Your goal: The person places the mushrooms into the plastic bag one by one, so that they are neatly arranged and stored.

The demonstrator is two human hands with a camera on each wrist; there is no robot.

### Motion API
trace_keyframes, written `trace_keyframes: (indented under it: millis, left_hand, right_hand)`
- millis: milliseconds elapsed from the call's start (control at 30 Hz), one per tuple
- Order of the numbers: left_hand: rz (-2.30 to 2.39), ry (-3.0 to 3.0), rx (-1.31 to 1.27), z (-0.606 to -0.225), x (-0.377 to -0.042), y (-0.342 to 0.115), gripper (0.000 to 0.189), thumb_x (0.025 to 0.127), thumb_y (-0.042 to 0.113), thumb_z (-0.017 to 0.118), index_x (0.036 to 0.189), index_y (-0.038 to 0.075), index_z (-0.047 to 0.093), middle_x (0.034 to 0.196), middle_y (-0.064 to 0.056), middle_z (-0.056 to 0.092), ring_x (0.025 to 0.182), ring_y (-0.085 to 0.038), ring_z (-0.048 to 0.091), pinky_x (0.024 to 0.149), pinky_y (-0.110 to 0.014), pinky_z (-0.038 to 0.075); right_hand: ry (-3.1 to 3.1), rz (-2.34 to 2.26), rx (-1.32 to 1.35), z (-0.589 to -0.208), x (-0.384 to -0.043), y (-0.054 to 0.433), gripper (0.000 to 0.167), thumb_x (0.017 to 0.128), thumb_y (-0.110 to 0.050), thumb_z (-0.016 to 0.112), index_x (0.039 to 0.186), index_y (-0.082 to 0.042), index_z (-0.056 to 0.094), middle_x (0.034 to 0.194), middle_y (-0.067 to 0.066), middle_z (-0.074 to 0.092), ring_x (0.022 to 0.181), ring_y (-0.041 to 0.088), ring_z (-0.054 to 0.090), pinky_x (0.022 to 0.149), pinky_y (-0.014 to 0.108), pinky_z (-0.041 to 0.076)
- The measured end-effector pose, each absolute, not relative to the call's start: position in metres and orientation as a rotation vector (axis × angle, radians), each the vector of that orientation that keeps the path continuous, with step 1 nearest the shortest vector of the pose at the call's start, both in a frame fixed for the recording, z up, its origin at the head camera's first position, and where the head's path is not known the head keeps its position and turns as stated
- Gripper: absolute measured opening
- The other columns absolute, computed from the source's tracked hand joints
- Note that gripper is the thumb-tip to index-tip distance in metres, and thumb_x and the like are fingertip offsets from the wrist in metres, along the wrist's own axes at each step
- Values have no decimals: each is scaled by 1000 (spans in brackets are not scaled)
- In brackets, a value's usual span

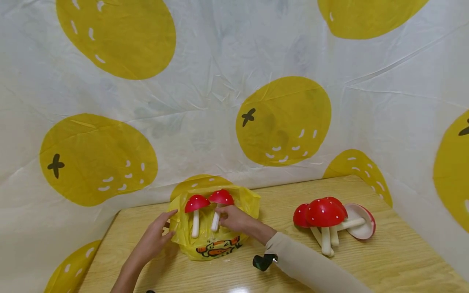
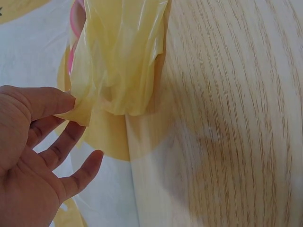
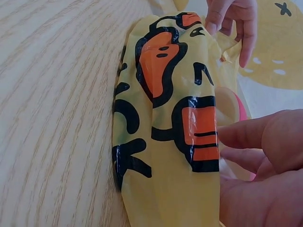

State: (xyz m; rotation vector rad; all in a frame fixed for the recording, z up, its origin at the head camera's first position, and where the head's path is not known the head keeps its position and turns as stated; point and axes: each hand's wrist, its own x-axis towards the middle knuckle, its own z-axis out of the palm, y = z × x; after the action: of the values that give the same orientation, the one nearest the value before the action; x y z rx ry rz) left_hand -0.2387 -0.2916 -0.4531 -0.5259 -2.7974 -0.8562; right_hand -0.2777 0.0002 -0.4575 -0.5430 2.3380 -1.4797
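Note:
A yellow plastic bag (image 1: 190, 252) with orange and black cartoon print lies open on the wooden table. Two toy mushrooms with white-dotted red caps and white stems are in its mouth, the left mushroom (image 1: 197, 203) beside the right mushroom (image 1: 221, 197). My left hand (image 1: 155, 236) pinches the bag's left edge between thumb and fingers, plainest in the left wrist view. The right hand (image 1: 236, 218) reaches over the bag and grips the right mushroom's stem just under the cap. In the right wrist view the bag's printed side (image 3: 189, 142) partly hides those fingers.
Several more toy mushrooms (image 1: 324, 213) lie heaped on the table (image 1: 395, 252) at the right, one turned so its pale hollow cap (image 1: 360, 221) shows. A white curtain (image 1: 198, 134) with large yellow fruit shapes hangs behind and along both sides.

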Motion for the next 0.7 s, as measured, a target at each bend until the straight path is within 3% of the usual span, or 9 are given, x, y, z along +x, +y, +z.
trace_keyframes:
  millis: [67, 167, 233, 300, 533, 700]
  left_hand:
    - [-853, -2806, -520, -453, -238, -292, 66, 85, -8, 74, 146, 3, 50, 129, -14, 61, 99, -24, 64, 81, -42, 54]
    - [-853, -2810, -515, -452, -238, -292, 67, 86, -8, 74, 147, 3, 50, 129, -14, 61, 100, -24, 64, 81, -44, 54]
    - [-850, -2810, -520, -451, -238, -292, 66, 86, -8, 74, 146, 3, 50, 129, -14, 61, 100, -25, 64, 81, -45, 54]
    - [-854, -2805, -522, -450, -237, -291, 66, 85, -9, 74, 146, 2, 50, 129, -15, 61, 99, -25, 64, 80, -44, 54]
    - [-871, -2811, -511, -449, -237, -291, 65, 86, -9, 73, 146, 3, 50, 129, -14, 61, 100, -25, 64, 81, -45, 54]
    - [-873, -2822, -504, -449, -236, -293, 65, 87, -8, 72, 147, 3, 49, 130, -15, 60, 101, -26, 64, 82, -45, 54]
  right_hand:
    - [2321, -1506, -545, -457, -278, 0, 47, 97, 5, 58, 144, 4, 52, 150, 19, 51, 64, 14, 44, 56, 21, 35]
    - [2287, -1561, -539, -459, -279, -2, 49, 97, 5, 59, 146, 4, 50, 153, 18, 48, 90, 21, 60, 60, 21, 40]
    - [2266, -1594, -534, -460, -280, -4, 52, 97, 5, 60, 147, 4, 49, 156, 16, 45, 110, 25, 61, 64, 21, 42]
    - [2249, -1616, -530, -461, -281, -5, 54, 96, 5, 61, 148, 3, 47, 157, 16, 44, 118, 27, 59, 68, 21, 44]
    - [2213, -1579, -524, -459, -280, -6, 57, 95, 3, 64, 149, 2, 47, 156, 15, 45, 123, 31, 61, 89, 33, 55]
    - [2215, -1563, -570, -458, -280, -6, 55, 97, 1, 63, 150, 1, 47, 155, 15, 46, 103, 22, 64, 77, 30, 50]
